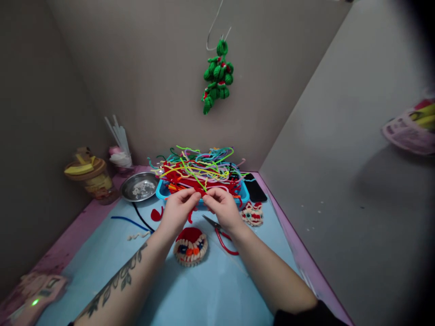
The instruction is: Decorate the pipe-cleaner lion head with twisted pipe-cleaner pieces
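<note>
My left hand (181,204) and my right hand (221,203) meet in front of the blue basket, fingertips pinched close together. Between them shows a bit of red pipe cleaner (201,192); its outline blends into the red ones behind, and the fingers cover most of it. A short red strand (190,216) shows just beneath the left fingers. Below the hands lies a round fuzzy lion-like face (190,246) with a red top, cream edging, dark eyes and an orange nose. Red-handled scissors (224,240) rest under my right wrist, partly hidden by it.
The blue basket (246,194) overflows with colourful pipe cleaners. A metal bowl (140,186) with small white bits, a lidded cup (97,179) and a red curled piece (157,214) are left. A phone (255,187) and another face piece (252,214) lie right. A green ornament (218,74) hangs above.
</note>
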Tool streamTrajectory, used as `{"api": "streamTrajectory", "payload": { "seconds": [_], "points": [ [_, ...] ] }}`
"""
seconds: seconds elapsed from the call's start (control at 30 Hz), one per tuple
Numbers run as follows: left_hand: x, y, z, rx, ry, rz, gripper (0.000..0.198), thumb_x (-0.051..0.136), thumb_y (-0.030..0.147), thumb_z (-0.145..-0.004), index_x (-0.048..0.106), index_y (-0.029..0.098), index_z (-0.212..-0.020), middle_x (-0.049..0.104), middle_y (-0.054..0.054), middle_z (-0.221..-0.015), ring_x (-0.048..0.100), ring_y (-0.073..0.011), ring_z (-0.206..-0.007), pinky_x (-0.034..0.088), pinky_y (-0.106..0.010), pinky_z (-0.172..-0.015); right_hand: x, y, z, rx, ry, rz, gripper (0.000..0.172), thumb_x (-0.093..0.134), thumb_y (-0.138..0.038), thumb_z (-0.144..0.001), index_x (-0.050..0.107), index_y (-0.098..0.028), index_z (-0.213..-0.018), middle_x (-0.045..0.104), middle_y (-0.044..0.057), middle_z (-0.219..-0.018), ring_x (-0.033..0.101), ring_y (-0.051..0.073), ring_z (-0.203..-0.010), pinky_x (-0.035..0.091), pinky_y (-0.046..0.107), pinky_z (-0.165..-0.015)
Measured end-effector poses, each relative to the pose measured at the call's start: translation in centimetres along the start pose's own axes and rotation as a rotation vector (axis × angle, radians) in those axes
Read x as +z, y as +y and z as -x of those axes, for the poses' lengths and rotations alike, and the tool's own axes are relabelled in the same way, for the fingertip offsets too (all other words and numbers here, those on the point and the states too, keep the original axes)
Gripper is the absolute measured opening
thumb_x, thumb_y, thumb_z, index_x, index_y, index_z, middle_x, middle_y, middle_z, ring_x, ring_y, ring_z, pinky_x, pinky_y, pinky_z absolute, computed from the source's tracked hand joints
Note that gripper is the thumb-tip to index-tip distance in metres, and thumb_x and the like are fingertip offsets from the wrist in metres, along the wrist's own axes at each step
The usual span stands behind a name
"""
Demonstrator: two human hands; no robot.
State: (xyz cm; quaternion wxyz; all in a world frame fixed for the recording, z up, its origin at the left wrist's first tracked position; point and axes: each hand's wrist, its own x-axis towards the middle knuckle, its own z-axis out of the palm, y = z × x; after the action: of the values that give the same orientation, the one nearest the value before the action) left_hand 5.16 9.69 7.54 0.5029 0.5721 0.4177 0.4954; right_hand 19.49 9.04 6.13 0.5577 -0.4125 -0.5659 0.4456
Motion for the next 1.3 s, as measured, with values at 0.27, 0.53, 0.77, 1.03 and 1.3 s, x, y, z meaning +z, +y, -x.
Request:
{"api": "streamTrajectory", "payload": {
  "seconds": [0.27, 0.53, 0.77, 1.03, 1.3],
  "points": [
    [0.8, 0.2, 0.5, -0.058, 0.024, 0.001, 0.025, 0.069, 0.038, -0.071, 0.066, 0.014, -0.068, 0.058, 0.001, -0.058, 0.048, -0.0103, -0.054, 0.038, -0.022, -0.051, 0.6, 0.7, 1.0, -0.456, 0.27, 0.521, 0.015, 0.056, -0.019, -0.084, 0.058, -0.018, -0.07, 0.055, 0.0, -0.066, 0.051, 0.013, -0.063, 0.041, 0.026, -0.06],
    [0.5, 0.2, 0.4, -0.022, 0.034, -0.062, 0.028, 0.064, 0.041, -0.076, 0.059, 0.015, -0.064, 0.052, 0.004, -0.053, 0.046, -0.0093, -0.05, 0.036, -0.02, -0.048, 0.2, 1.3, 1.0, -0.644, 0.225, 0.756, 0.014, 0.052, -0.017, -0.087, 0.066, -0.019, -0.087, 0.066, 0.007, -0.079, 0.059, 0.018, -0.075, 0.048, 0.032, -0.071],
    [-0.7, 0.5, -0.3, 0.009, -0.026, -0.088, 0.027, 0.06, 0.038, -0.079, 0.056, 0.017, -0.063, 0.053, 0.003, -0.054, 0.046, -0.0095, -0.05, 0.036, -0.02, -0.047, 0.0, 0.2, -0.3, 0.001, 0.008, 0.038, 0.02, 0.061, -0.037, -0.08, 0.063, -0.018, -0.077, 0.061, 0.0, -0.066, 0.05, 0.01, -0.052, 0.039, 0.022, -0.048],
    [-0.9, 0.8, -0.1, 0.078, -0.09, -0.194, 0.03, 0.06, 0.037, -0.079, 0.055, 0.017, -0.057, 0.052, 0.003, -0.052, 0.045, -0.0104, -0.052, 0.036, -0.022, -0.05, 0.3, 0.1, -0.3, 0.227, 0.001, -0.244, 0.027, 0.072, -0.04, -0.066, 0.06, -0.016, -0.071, 0.056, -0.004, -0.055, 0.037, 0.006, -0.041, 0.025, 0.019, -0.039],
    [-0.6, 0.2, -0.1, -0.103, -0.142, -0.014, 0.025, 0.065, 0.038, -0.075, 0.057, 0.016, -0.066, 0.055, 0.003, -0.056, 0.05, -0.0105, -0.052, 0.037, -0.021, -0.05, 0.5, -0.2, 0.8, -0.258, 0.243, 0.344, 0.008, 0.059, -0.024, -0.081, 0.062, -0.018, -0.076, 0.061, 0.001, -0.071, 0.054, 0.013, -0.063, 0.044, 0.025, -0.06]
  ]
}}
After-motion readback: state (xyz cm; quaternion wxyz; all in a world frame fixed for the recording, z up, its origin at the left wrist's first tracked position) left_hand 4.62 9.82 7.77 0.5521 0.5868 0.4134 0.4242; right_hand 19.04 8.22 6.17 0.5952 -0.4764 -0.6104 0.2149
